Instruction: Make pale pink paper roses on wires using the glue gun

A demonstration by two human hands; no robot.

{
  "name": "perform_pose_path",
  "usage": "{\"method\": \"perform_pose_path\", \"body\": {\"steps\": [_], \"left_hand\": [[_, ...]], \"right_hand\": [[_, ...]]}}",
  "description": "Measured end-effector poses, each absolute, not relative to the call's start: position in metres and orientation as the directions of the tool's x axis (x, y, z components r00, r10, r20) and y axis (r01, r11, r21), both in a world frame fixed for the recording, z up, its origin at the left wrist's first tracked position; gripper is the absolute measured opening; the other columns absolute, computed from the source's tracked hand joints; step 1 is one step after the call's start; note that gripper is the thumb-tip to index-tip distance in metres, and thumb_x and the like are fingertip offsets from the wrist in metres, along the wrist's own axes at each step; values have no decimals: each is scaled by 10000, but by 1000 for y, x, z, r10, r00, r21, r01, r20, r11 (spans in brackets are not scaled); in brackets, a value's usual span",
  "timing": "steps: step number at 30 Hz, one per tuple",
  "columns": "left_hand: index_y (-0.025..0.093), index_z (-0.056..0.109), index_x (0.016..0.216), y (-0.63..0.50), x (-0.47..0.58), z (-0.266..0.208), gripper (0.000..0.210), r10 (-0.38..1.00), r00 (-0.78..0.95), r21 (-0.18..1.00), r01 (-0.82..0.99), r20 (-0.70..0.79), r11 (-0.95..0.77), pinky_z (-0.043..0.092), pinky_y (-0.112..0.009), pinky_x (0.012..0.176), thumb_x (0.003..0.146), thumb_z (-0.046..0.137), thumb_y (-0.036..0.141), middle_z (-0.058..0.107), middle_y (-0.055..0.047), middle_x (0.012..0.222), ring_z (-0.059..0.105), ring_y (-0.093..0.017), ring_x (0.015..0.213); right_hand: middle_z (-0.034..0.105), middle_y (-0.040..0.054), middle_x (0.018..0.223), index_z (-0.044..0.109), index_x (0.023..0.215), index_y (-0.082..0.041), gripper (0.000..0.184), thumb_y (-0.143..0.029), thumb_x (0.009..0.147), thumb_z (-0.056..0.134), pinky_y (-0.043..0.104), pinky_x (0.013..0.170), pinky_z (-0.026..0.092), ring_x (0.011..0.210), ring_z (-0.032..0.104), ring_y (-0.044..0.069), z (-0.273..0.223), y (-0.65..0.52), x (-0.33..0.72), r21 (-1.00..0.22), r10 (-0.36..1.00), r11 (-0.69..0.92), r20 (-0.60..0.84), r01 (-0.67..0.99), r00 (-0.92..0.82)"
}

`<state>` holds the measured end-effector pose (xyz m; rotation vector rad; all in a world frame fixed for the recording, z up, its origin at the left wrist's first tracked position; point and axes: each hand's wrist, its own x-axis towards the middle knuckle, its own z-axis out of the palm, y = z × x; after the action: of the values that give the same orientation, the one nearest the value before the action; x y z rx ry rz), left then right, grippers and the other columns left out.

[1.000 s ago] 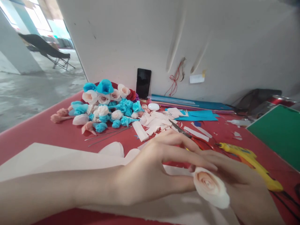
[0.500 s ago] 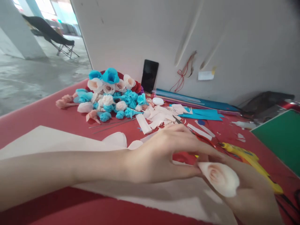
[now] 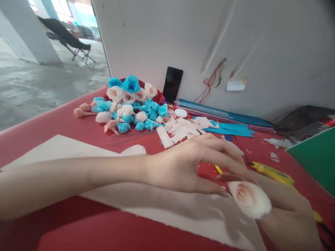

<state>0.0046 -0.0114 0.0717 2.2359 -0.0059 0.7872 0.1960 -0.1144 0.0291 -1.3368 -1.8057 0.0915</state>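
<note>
Reaching in from the left, my left hand has its thumb and curved fingers at the edge of a pale cream paper rose with a pinkish spiral centre. My right hand is behind and below the rose, closed round its base; the grip and any stem are mostly hidden by the bloom. Under both hands lies a large sheet of cream paper. Several cut pale petals lie just beyond my left wrist.
Blue, white and pink paper flowers are heaped on the red table. Paper scraps, blue strips and a leaning phone are at the back. A yellow glue gun lies right, near a green board.
Both hands and the rose have shifted slightly right in view, and the rose is turned a little. My left thumb sits lower along the petal edge. The view itself has swung slightly left.
</note>
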Motion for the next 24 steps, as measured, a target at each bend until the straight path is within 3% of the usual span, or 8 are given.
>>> {"method": "perform_pose_path", "body": {"steps": [2, 4, 5, 9, 15, 20, 24], "left_hand": [[110, 644, 1009, -4, -2, 84, 240, 213, 856, 687, -205, 471, -697, 474, -209, 873, 770, 636, 88, 665, -61, 1026, 596, -125, 961], [122, 673, 862, 6, -11, 90, 154, 255, 891, 722, -109, 376, -683, 490, -191, 681, 852, 555, 220, 688, -24, 809, 613, -106, 751], [126, 672, 785, 11, -16, 88, 269, 290, 901, 723, -38, 324, -690, 474, -189, 622, 901, 465, 253, 675, -18, 729, 605, -97, 681], [161, 693, 863, 22, -39, 58, 165, 356, 920, 578, 203, 163, -790, 449, -197, 699, 834, 531, 141, 687, -27, 819, 605, -119, 767], [167, 661, 966, 22, -64, 15, 194, 544, 831, 554, 400, 117, -730, 466, -190, 650, 822, 531, 155, 637, -60, 982, 604, -132, 831], [171, 677, 918, 23, -66, 10, 183, 545, 831, 536, 411, 112, -737, 461, -164, 610, 817, 531, 125, 645, -28, 906, 602, -91, 737], [170, 679, 884, 23, -65, 7, 158, 537, 824, 501, 393, 179, -771, 459, -216, 690, 837, 528, 168, 675, -32, 878, 599, -126, 812]], "right_hand": [[669, -66, 827, 654, 917, -333, 108, -278, 834, 611, 139, 567, 530, 652, 628, 121, 33, -114, 195, -524, 804, 438, 592, 730, -58], [654, -57, 858, 637, 921, -320, 136, -219, 849, 583, 133, 581, 522, 693, 623, 114, 35, -113, 193, -520, 812, 412, 582, 748, -43], [645, -41, 873, 631, 908, -300, 117, -213, 855, 573, 140, 581, 521, 711, 621, 119, 33, -113, 192, -503, 810, 404, 584, 764, -43], [613, 17, 909, 611, 904, -215, 56, -203, 870, 567, 158, 590, 512, 719, 611, 114, 14, -110, 186, -363, 761, 469, 628, 805, -160], [624, 12, 869, 610, 859, -206, 123, -205, 904, 495, 157, 666, 501, 752, 620, 108, -6, -106, 177, -279, 695, 563, 670, 778, -262], [609, 22, 897, 619, 844, -208, 149, -235, 909, 488, 155, 664, 508, 747, 623, 106, -11, -105, 181, -272, 687, 536, 690, 799, -227], [590, 32, 926, 613, 862, -212, 145, -246, 914, 481, 179, 659, 514, 767, 619, 118, -18, -105, 183, -278, 703, 500, 683, 820, -197]]}}
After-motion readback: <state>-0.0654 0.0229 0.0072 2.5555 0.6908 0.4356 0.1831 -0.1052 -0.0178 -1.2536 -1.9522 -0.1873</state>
